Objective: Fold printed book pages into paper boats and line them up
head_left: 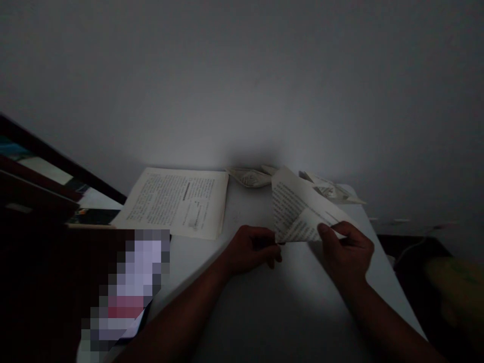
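Observation:
A folded sheet of printed paper (295, 209) is held up at a tilt above the white table. My right hand (348, 252) pinches its lower right edge between thumb and fingers. At the paper's lower left corner is my left hand (251, 249), its fingers curled and their tips meeting that corner; the exact grip is partly hidden. Behind the held sheet lie folded paper boats, one (249, 177) to its left and another (333, 191) to its right, partly covered by it.
A stack of printed pages (170, 201) lies at the back left of the table (302, 312), close to the grey wall (242, 91). Near the left edge rests a phone (128, 287) with a lit, blurred-out screen. Dark wooden furniture (45, 156) stands on the left.

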